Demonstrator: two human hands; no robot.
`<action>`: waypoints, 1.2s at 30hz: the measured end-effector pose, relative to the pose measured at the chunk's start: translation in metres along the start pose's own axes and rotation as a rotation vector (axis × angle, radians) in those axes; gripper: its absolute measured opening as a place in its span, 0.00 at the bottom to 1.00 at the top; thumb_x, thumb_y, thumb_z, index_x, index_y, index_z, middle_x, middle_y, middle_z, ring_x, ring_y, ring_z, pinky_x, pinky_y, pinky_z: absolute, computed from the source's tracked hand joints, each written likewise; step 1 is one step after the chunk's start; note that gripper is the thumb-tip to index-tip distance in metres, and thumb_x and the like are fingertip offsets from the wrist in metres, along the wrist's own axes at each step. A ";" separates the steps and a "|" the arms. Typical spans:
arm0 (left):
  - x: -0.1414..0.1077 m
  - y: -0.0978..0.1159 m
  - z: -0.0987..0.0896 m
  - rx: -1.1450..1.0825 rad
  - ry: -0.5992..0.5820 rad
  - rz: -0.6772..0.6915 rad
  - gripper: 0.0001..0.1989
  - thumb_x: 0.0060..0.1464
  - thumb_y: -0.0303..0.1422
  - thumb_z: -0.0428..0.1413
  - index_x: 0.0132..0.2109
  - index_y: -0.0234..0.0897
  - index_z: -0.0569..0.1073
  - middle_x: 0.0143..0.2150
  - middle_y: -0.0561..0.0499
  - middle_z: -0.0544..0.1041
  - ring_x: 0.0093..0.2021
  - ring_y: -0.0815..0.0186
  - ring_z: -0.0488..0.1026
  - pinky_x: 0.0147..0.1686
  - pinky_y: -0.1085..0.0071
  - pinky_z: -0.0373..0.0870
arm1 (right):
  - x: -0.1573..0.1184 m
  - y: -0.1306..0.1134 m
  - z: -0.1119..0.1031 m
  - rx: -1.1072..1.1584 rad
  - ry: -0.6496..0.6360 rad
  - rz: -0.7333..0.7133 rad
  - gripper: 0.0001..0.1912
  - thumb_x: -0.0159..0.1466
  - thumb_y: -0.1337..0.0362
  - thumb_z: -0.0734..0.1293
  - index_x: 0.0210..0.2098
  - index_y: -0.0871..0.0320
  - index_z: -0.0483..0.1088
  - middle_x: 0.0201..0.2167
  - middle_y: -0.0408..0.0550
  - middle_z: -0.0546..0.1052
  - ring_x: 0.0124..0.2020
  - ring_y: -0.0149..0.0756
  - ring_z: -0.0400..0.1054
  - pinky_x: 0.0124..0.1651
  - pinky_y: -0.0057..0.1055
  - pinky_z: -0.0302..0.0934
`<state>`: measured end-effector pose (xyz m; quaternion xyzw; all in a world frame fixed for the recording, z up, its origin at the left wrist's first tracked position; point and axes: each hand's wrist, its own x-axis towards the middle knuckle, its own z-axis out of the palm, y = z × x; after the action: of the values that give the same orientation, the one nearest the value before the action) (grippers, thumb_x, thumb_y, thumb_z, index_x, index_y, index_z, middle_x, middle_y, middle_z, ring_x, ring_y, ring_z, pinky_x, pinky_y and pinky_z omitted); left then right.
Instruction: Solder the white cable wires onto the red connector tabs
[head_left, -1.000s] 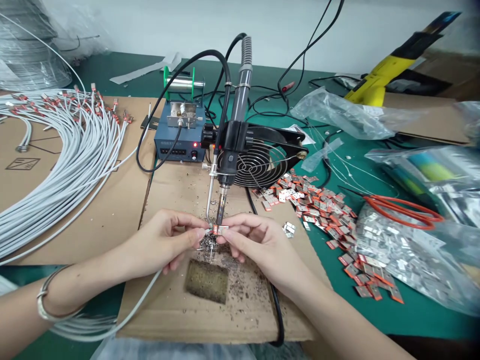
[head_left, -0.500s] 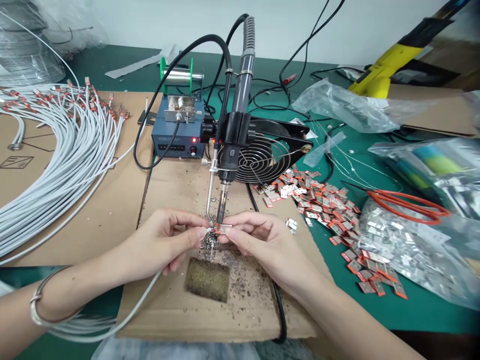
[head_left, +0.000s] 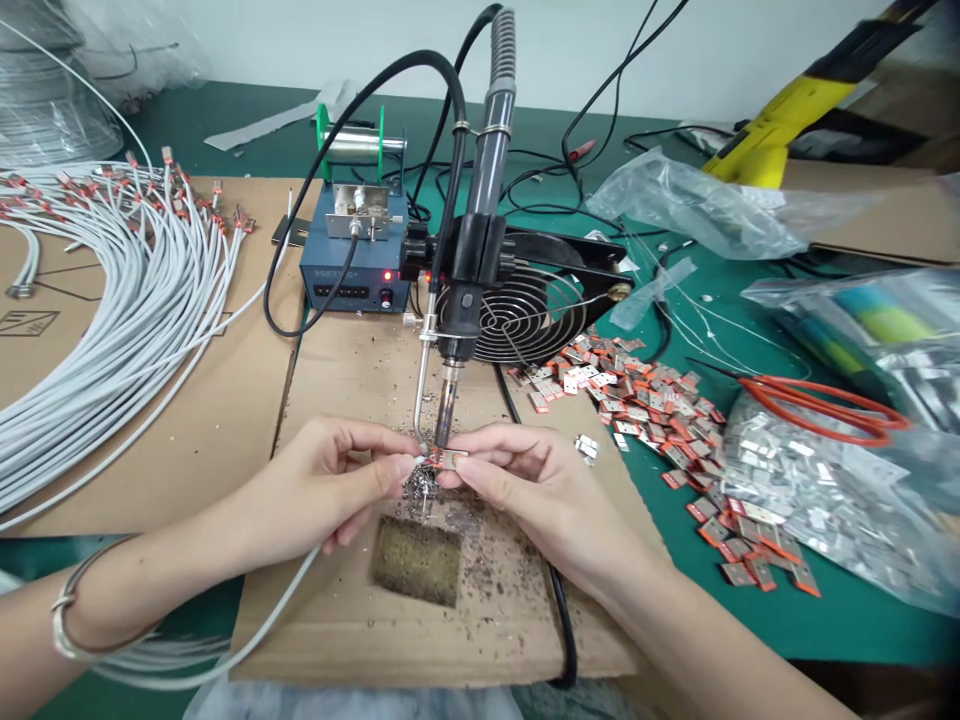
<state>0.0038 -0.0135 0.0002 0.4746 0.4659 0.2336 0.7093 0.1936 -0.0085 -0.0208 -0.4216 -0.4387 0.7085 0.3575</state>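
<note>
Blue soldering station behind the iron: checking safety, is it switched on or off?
On: the blue soldering station shows a small red light glowing on its front panel.

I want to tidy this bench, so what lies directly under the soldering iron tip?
Under the soldering iron tip sits a small orange tab, pinched by the right hand; the left hand holds a white cable. Fingers cover the joint.

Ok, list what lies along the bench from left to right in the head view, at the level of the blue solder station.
Bundle of white cables with red-tipped ends → blue box-shaped solder station → black round wire-grille fan → heap of small orange and silver metal terminals → red-handled scissors.
</note>
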 end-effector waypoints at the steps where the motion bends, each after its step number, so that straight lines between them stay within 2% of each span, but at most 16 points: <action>1: 0.000 0.000 0.000 0.004 0.005 -0.008 0.09 0.53 0.34 0.53 0.32 0.31 0.70 0.13 0.61 0.60 0.10 0.79 0.53 0.09 0.84 0.49 | 0.000 0.000 0.000 -0.008 0.002 0.001 0.11 0.51 0.61 0.73 0.32 0.60 0.73 0.26 0.46 0.77 0.27 0.26 0.72 0.31 0.19 0.66; 7: 0.004 0.001 -0.001 0.085 0.034 -0.067 0.11 0.54 0.36 0.52 0.31 0.31 0.68 0.09 0.61 0.59 0.10 0.79 0.51 0.09 0.85 0.49 | 0.000 0.000 0.001 -0.078 0.066 -0.015 0.11 0.51 0.61 0.73 0.32 0.60 0.73 0.26 0.46 0.77 0.28 0.26 0.72 0.32 0.19 0.66; 15: 0.003 -0.001 -0.001 0.047 0.019 -0.049 0.10 0.54 0.35 0.52 0.32 0.31 0.69 0.10 0.61 0.59 0.10 0.80 0.51 0.09 0.86 0.50 | 0.000 0.000 0.001 0.030 0.007 -0.012 0.08 0.52 0.65 0.72 0.31 0.60 0.74 0.27 0.46 0.77 0.28 0.23 0.73 0.32 0.15 0.66; 20: 0.003 -0.003 -0.003 0.057 0.011 -0.047 0.10 0.55 0.36 0.53 0.35 0.31 0.70 0.12 0.60 0.62 0.10 0.80 0.52 0.09 0.86 0.50 | 0.000 0.000 0.001 0.035 0.009 -0.018 0.07 0.52 0.66 0.72 0.31 0.60 0.74 0.26 0.45 0.77 0.27 0.22 0.72 0.32 0.13 0.65; 28: 0.003 0.001 -0.004 0.086 0.008 -0.076 0.11 0.55 0.36 0.52 0.30 0.32 0.67 0.09 0.61 0.59 0.10 0.80 0.51 0.09 0.87 0.50 | 0.001 -0.002 0.002 0.088 0.018 -0.006 0.07 0.51 0.67 0.73 0.30 0.61 0.74 0.25 0.45 0.77 0.27 0.23 0.73 0.31 0.12 0.65; 36: 0.004 -0.004 -0.006 0.106 0.015 -0.080 0.11 0.54 0.37 0.52 0.33 0.32 0.69 0.11 0.60 0.60 0.10 0.79 0.52 0.09 0.86 0.51 | 0.004 -0.001 0.003 0.033 0.038 -0.014 0.06 0.51 0.68 0.72 0.30 0.60 0.73 0.25 0.44 0.77 0.27 0.22 0.72 0.30 0.12 0.64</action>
<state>0.0000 -0.0091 -0.0060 0.4909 0.5015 0.1835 0.6884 0.1897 -0.0059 -0.0199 -0.4262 -0.4230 0.7049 0.3774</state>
